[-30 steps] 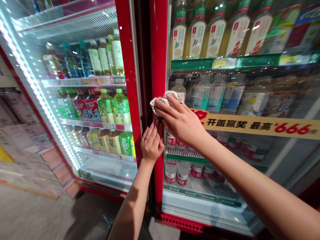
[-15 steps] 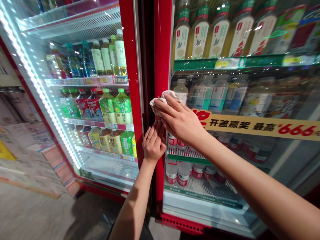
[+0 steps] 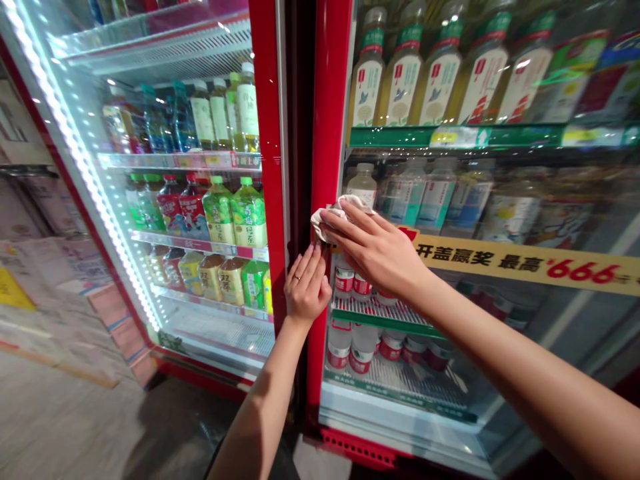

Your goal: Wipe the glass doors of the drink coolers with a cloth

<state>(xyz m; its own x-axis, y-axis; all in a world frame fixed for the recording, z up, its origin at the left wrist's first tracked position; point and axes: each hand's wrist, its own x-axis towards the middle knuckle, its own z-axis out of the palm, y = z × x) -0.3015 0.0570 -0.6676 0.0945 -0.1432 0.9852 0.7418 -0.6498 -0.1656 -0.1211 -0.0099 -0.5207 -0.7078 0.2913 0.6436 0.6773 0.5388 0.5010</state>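
Note:
My right hand (image 3: pixel 373 247) presses a pale, crumpled cloth (image 3: pixel 320 220) against the glass door of the right-hand fridge, at the left end of its yellow banner (image 3: pixel 500 260). Part of the cloth is hidden under the fingers. Just below and to the left, my left hand (image 3: pixel 306 287), with a ring on one finger, rests on the red door frame (image 3: pixel 325 133) of the same fridge. Its fingers are stretched out and it holds nothing. Bottles with red labels (image 3: pixel 345 280) show through the glass beside it.
A second red fridge (image 3: pixel 270 167) stands to the left, its lit shelves holding rows of drinks such as green tea bottles (image 3: pixel 249 213). Between the two fridges runs a dark gap (image 3: pixel 299 120). Stacked cartons (image 3: pixel 95 313) line the far left, on a grey floor (image 3: pixel 60 420).
My right hand and the cloth sit slightly lower and further right in the view, now over the banner's left end. The left hand stays in nearly the same place; the camera has shifted a little.

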